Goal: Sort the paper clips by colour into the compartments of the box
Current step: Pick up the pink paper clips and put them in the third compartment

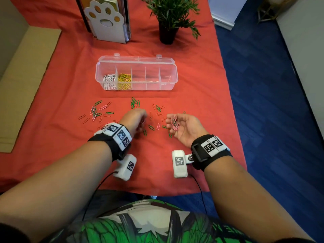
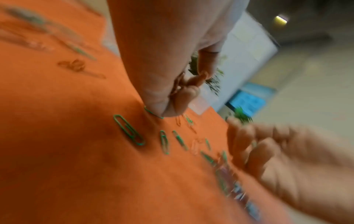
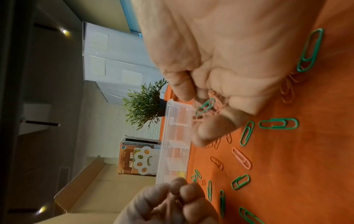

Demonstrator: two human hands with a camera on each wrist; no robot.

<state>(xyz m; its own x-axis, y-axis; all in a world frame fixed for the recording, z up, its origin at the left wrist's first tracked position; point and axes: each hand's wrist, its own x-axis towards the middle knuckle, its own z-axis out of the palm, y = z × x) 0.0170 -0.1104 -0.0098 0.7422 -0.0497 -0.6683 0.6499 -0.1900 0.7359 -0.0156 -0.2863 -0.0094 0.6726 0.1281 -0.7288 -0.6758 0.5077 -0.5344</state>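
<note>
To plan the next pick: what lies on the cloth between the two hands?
In the head view, a few loose green and pink paper clips lie on the red cloth between the left hand and the right hand.

The bench (image 1: 201, 85) is draped in a red-orange cloth. On it stand a clear compartment box (image 1: 136, 73), a white paw-shaped bookend (image 1: 108, 20) with books, and a small potted plant (image 1: 169, 16) at the far side. Green, pink and red paper clips (image 1: 105, 111) lie scattered on the cloth in front of the box.
</note>
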